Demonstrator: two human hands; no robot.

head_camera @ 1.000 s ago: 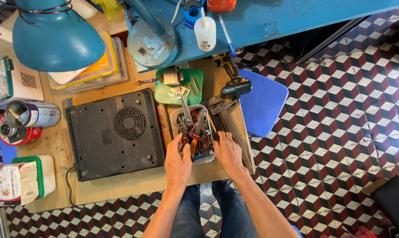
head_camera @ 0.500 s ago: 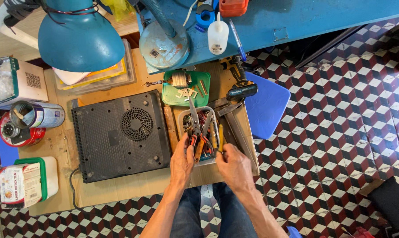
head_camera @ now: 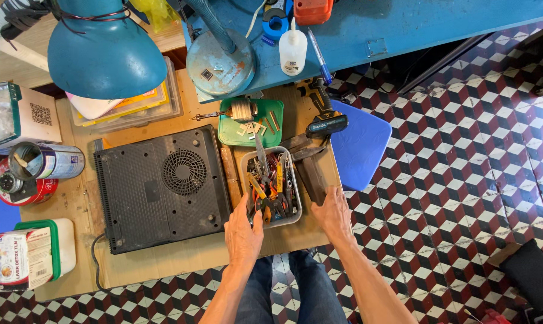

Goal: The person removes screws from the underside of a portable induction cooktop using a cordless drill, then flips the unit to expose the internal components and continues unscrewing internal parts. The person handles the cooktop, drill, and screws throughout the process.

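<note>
A grey plastic tool tray (head_camera: 295, 180) holds several pliers, cutters and screwdrivers with red, orange and yellow handles. My left hand (head_camera: 242, 233) rests at the tray's near left corner, fingertips in among the tool handles; I cannot tell whether it grips one. My right hand (head_camera: 332, 213) lies flat on the wooden board right of the tray, fingers spread, beside a dark flat tool (head_camera: 312, 178). Left of the tray lies a black appliance (head_camera: 161, 187) turned upside down, its round fan grille facing up.
A green tray (head_camera: 230, 133) with small parts sits behind the tool tray, a cordless drill (head_camera: 321, 111) beside it. A blue desk lamp (head_camera: 106, 51), white squeeze bottle (head_camera: 293, 53), tins (head_camera: 40, 162), boxes and a blue stool (head_camera: 360, 144) surround the board. Patterned tiles cover the floor.
My right hand has left the tool tray and moved right onto the board. My left hand stays at the tray's near left corner. The view shifted slightly.
</note>
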